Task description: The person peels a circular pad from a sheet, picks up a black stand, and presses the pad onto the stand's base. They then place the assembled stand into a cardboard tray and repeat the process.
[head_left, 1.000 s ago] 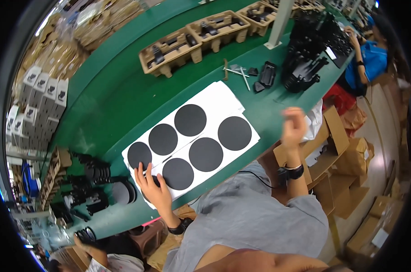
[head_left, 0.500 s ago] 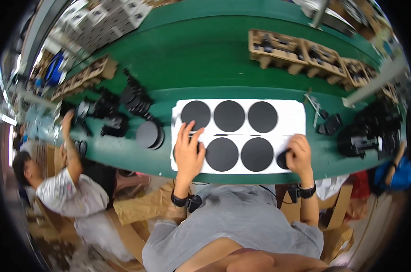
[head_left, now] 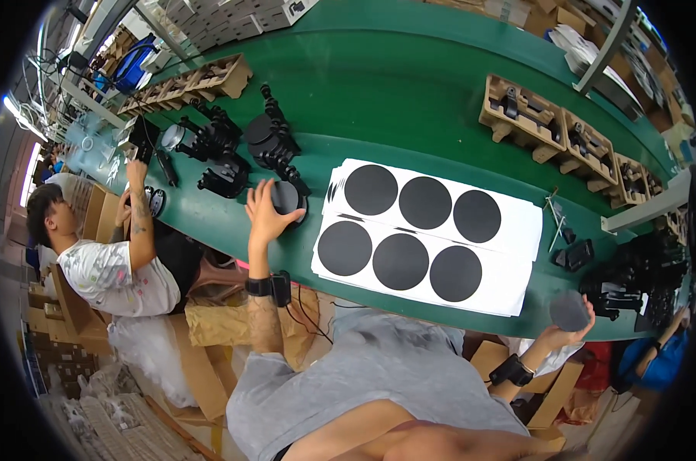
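A white sheet (head_left: 517, 223) carrying several black round pads lies on the green bench (head_left: 409, 100) in front of me. My left hand (head_left: 265, 215) reaches left of the sheet and rests on a black round part (head_left: 288, 198) beside a cluster of black metal pieces (head_left: 267, 142). My right hand (head_left: 567, 323) is at the bench's near edge on the right, holding a dark grey round pad (head_left: 569, 310) off the sheet. Both wrists wear black bands.
A person in a white patterned shirt (head_left: 106, 273) works at the bench on my left, one hand (head_left: 137, 175) on small parts. Cardboard trays (head_left: 532, 115) with black parts line the far side. Black assemblies (head_left: 632, 284) sit at the right; boxes stand below.
My view swung left. My left hand left the sheet and went to the black round part on the left. My right hand lifted a round pad away from the sheet's right end.
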